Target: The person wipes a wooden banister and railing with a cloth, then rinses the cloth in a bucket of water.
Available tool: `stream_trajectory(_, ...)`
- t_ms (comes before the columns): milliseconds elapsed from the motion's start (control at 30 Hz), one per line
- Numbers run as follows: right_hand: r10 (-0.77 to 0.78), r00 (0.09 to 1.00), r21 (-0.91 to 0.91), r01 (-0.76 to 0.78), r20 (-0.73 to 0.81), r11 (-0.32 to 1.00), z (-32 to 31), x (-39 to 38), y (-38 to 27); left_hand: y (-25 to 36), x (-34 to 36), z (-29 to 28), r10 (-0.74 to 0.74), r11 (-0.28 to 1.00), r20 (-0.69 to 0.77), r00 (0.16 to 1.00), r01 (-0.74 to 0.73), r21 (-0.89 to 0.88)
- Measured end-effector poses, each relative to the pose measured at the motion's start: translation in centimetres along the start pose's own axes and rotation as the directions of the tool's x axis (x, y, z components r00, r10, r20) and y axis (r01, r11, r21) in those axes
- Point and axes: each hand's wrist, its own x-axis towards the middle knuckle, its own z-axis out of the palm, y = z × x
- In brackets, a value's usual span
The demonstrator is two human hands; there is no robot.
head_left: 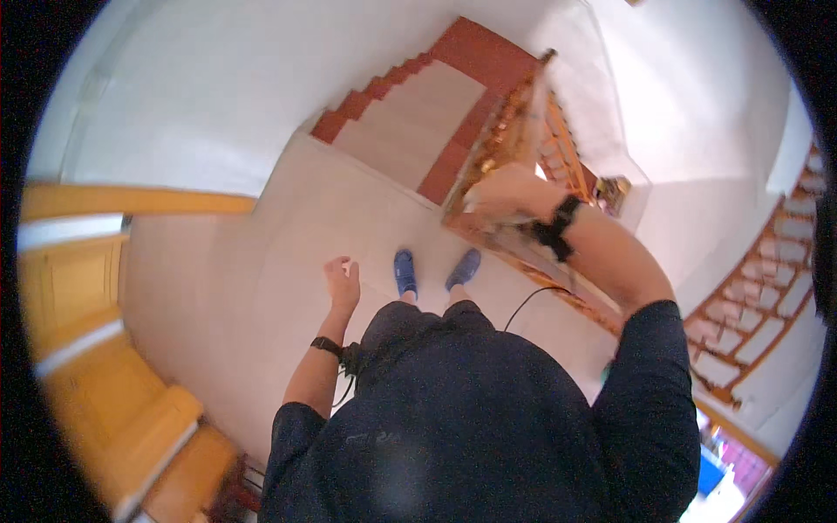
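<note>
"Because the right hand (507,193) is so blurred, can you place it against the wooden railing (499,138)?"

"It shows over the railing's near end, above the middle of the frame and right of centre. The two overlap from this view; I cannot tell whether they touch."

"Is it gripping anything?"

"I cannot tell; the fingers are smeared."

"And the left hand (343,275)?"

"Left of centre, over the pale floor (218,288), beside the blue shoes (406,272). Its fingers curl loosely without closing up, and I see nothing in them. It is well apart from the railing, so the right is clearly nearer."

"Which way does the railing lie from that right hand?"

"Mostly up the frame, with another stretch leading off toward the lower right."

"And its long axis?"

"The upper stretch slants from near the hand up and rightward, pointing at the dark top of a post (547,57), along the right side of the red-edged stairs (410,122)."
</note>
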Motion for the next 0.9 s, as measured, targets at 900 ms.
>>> stream_trajectory(900, 0.039, 0.978, -0.485, -0.135, -0.203, 0.864, 9.0, -12.1, -9.3, -23.6, -12.5, -4.9, -0.307, 0.95, -0.014, 0.951, 0.308, 0.044)
